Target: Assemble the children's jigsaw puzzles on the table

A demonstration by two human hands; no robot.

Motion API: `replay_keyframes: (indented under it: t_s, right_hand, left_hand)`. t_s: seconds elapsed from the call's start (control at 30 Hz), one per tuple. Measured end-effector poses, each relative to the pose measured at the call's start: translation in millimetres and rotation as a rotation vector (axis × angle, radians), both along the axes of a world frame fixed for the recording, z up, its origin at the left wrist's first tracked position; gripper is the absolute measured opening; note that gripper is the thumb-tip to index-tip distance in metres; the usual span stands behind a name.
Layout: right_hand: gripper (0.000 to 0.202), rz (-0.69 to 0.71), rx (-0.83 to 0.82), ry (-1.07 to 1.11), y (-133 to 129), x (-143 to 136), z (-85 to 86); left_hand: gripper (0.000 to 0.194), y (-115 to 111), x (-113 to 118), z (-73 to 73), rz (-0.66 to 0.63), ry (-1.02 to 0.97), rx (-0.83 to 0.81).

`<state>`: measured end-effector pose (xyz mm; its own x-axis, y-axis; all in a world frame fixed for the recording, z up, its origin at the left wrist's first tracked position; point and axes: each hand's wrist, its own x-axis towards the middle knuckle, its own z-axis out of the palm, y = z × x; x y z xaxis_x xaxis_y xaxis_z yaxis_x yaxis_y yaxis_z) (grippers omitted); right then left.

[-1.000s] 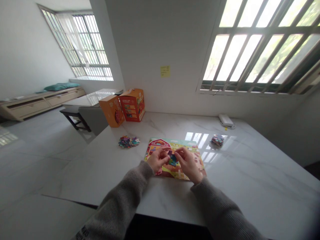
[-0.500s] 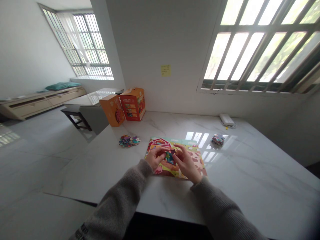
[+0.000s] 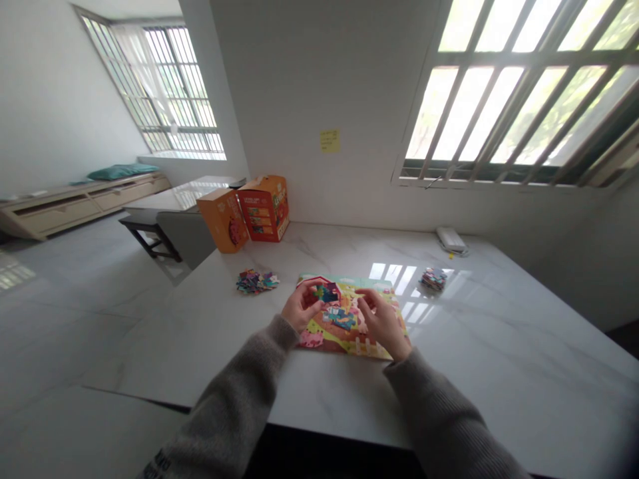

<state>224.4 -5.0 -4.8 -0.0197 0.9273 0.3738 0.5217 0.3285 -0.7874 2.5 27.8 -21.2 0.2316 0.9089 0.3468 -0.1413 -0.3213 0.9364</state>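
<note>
My left hand (image 3: 300,305) pinches a dark blue and green jigsaw puzzle piece (image 3: 328,293), held up over a colourful farm picture board (image 3: 309,340). On the middle of that board lie a few blue puzzle pieces (image 3: 343,319), which look joined. My right hand (image 3: 383,323) is above the board's right half, thumb and fingers apart and nothing between them. Left of the board is a loose heap of puzzle pieces (image 3: 256,281). A smaller pile of pieces (image 3: 433,279) sits to its right.
Two orange and red boxes (image 3: 264,209) stand at the back left of the marble-patterned table (image 3: 479,372). Toward the back right lies a white device (image 3: 450,239) with a cord. A yellow note (image 3: 329,141) is stuck to the wall. A dark stool (image 3: 152,238) is off to the left.
My right hand has let go and moved right, its fingers opening. My left hand has lifted the puzzle piece up and slightly left, uncovering the blue pieces on the board.
</note>
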Motion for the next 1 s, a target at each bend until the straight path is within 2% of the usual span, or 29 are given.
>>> replay_keyframes:
  t_s: [0.1, 0.2, 0.3, 0.43, 0.6, 0.73, 0.9, 1.0]
  right_hand:
    - [0.017, -0.003, 0.059, -0.363, 0.0, 3.4, -5.0]
    - [0.015, 0.005, 0.072, -0.576, -3.9, -1.1, -12.3]
    - [0.025, -0.017, 0.068, -0.682, -7.8, -4.6, -16.6]
    - [0.028, -0.012, 0.020, -0.705, -8.4, -3.7, -17.6]
    - [0.024, 0.011, 0.034, -0.577, -7.0, -3.7, -18.4]
    - [0.011, 0.107, 0.020, -0.316, -3.5, -4.5, -19.6]
    - [0.037, 0.127, -0.024, 0.097, 1.1, -3.0, -11.5]
    - [0.036, 0.165, -0.092, 0.332, 1.4, -3.0, -5.6]
  left_hand:
    - [0.048, 3.9, -2.9, -2.2, 0.020, -0.003, 0.003]
    - [0.046, 5.5, -2.5, -8.0, 0.058, 0.072, 0.005]
    - [0.044, 6.9, -1.2, -13.8, 0.089, 0.155, -0.010]
    - [0.044, 8.8, -1.3, -17.1, 0.073, 0.226, -0.034]
    - [0.043, 10.2, -3.4, -18.9, 0.108, 0.294, -0.077]
    - [0.044, 11.4, -3.9, -17.9, 0.110, 0.241, -0.078]
    - [0.043, 8.9, -2.7, -12.3, 0.086, 0.250, -0.038]
    - [0.042, 6.1, -1.5, -8.4, 0.086, 0.259, -0.003]
